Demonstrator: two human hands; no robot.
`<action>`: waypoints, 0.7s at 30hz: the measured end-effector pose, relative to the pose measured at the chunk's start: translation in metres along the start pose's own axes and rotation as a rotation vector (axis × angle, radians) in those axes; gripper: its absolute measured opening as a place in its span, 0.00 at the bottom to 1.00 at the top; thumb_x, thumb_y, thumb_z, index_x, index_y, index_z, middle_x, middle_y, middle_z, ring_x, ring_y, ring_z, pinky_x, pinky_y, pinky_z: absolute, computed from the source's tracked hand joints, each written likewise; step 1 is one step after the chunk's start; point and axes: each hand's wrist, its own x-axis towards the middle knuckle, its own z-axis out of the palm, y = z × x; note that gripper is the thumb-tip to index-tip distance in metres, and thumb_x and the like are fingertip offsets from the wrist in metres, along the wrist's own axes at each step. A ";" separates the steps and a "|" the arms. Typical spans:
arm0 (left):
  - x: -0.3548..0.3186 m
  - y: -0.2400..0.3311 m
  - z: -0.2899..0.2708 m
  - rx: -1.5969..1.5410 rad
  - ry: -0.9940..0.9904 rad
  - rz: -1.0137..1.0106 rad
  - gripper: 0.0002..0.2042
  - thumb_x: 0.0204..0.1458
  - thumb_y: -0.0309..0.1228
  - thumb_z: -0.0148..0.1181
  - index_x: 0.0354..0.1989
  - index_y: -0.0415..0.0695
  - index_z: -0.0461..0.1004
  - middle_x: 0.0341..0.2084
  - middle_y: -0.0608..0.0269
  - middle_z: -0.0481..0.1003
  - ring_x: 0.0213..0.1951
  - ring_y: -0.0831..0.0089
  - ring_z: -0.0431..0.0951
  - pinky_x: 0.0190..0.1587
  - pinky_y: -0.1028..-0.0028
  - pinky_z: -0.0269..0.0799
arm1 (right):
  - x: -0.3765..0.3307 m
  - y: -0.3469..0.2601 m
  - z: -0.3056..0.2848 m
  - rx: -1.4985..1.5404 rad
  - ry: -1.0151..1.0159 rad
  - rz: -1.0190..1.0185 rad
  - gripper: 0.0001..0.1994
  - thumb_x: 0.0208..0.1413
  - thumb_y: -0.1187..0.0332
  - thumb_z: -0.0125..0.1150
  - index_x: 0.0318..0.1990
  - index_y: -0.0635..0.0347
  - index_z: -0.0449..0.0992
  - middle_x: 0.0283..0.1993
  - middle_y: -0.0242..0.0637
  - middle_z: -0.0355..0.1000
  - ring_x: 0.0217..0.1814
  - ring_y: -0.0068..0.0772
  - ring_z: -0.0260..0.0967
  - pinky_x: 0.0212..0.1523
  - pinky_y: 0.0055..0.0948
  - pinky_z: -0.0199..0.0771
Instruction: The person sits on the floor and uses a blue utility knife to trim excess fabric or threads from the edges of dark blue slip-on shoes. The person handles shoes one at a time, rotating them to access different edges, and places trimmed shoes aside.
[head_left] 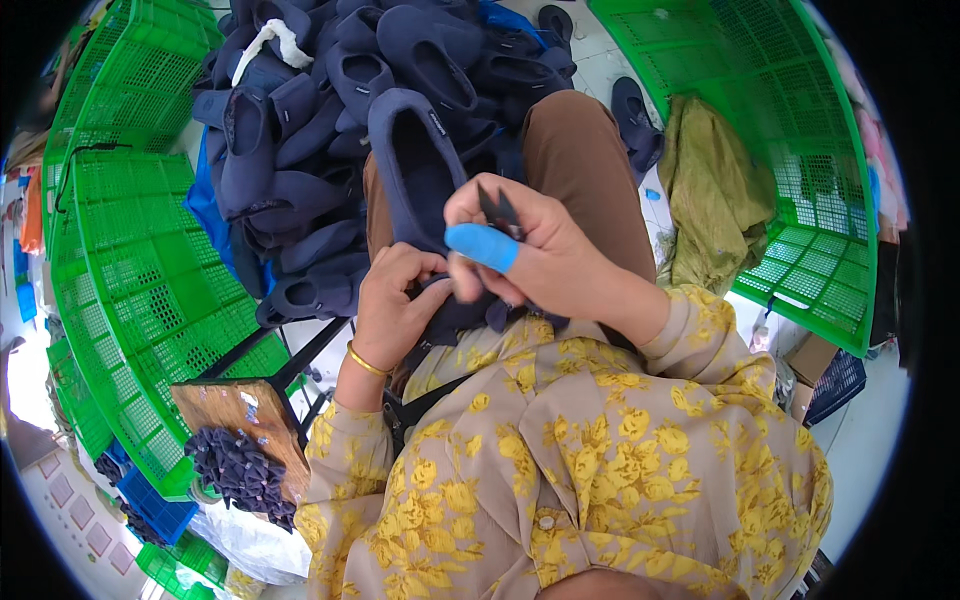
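A navy slipper (385,185) with a long opening lies across my lap, its heel end pointing away from me. At its near end my left hand (393,305) is closed, thumb and fingers pinching the dark blue material. My right hand (545,245) is just right of it, curled round small black thread snips (498,212) whose blades point up and away. Blue tape (482,246) wraps the right thumb. The right fingertips are blurred, and whether they touch the slipper cannot be told. Dark cloth bits (498,316) show in my lap under the hands.
Beyond my knees rises a heap of navy slippers (300,205) on blue sheeting. Green mesh crates (150,300) stand at left, another green crate (735,70) at right. A wooden board (225,405) by my left arm bears dark fabric bows (240,465). An olive sack (705,200) hangs right.
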 end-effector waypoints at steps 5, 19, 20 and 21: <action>-0.009 0.002 0.005 -0.020 0.070 0.006 0.08 0.39 0.22 0.69 0.28 0.41 0.76 0.24 0.64 0.70 0.29 0.68 0.68 0.33 0.72 0.64 | -0.013 0.013 -0.025 -0.516 0.188 -0.043 0.03 0.62 0.73 0.54 0.41 0.61 0.71 0.28 0.24 0.63 0.28 0.11 0.55 0.29 0.16 0.58; -0.015 0.006 0.013 0.152 0.190 0.179 0.08 0.39 0.21 0.68 0.28 0.43 0.76 0.26 0.63 0.72 0.32 0.64 0.71 0.36 0.69 0.63 | -0.036 -0.007 -0.033 -0.401 0.226 0.013 0.06 0.59 0.70 0.61 0.40 0.61 0.78 0.34 0.24 0.74 0.28 0.12 0.63 0.27 0.16 0.63; -0.015 0.005 0.012 0.156 0.188 0.179 0.08 0.39 0.21 0.68 0.28 0.43 0.76 0.26 0.63 0.72 0.32 0.64 0.71 0.36 0.69 0.63 | -0.043 -0.026 -0.033 -0.267 0.269 0.054 0.06 0.58 0.72 0.62 0.41 0.61 0.77 0.31 0.25 0.72 0.28 0.11 0.63 0.26 0.14 0.60; -0.014 0.006 0.012 0.155 0.181 0.183 0.08 0.39 0.21 0.68 0.27 0.43 0.76 0.26 0.63 0.72 0.32 0.64 0.71 0.36 0.69 0.63 | -0.055 -0.037 -0.042 -0.092 0.181 -0.058 0.09 0.60 0.64 0.59 0.40 0.60 0.75 0.29 0.26 0.68 0.24 0.18 0.62 0.22 0.17 0.61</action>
